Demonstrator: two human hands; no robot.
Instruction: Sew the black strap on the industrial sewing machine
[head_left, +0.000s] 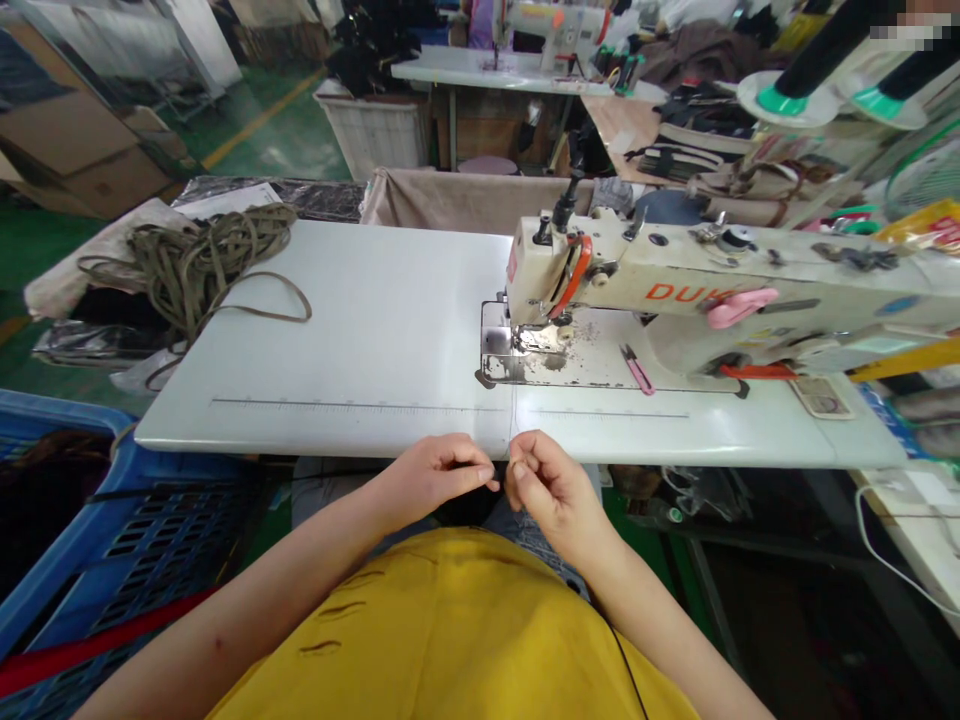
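Observation:
My left hand [442,475] and my right hand [544,485] are held close together at the front edge of the white sewing table [360,330], fingertips nearly touching. Both are pinched shut. A thin thread [512,420] runs from my right fingers up to the needle area of the cream sewing machine [675,300]. Whether my left fingers also hold the thread I cannot make out. Pink thread snips [639,370] lie on the machine bed.
A tangled pile of olive cord [202,260] lies at the table's far left. A blue plastic crate [90,530] stands to my left on the floor. Thread cones [825,60] stand at the upper right. Another sewing machine [555,30] sits on a table behind.

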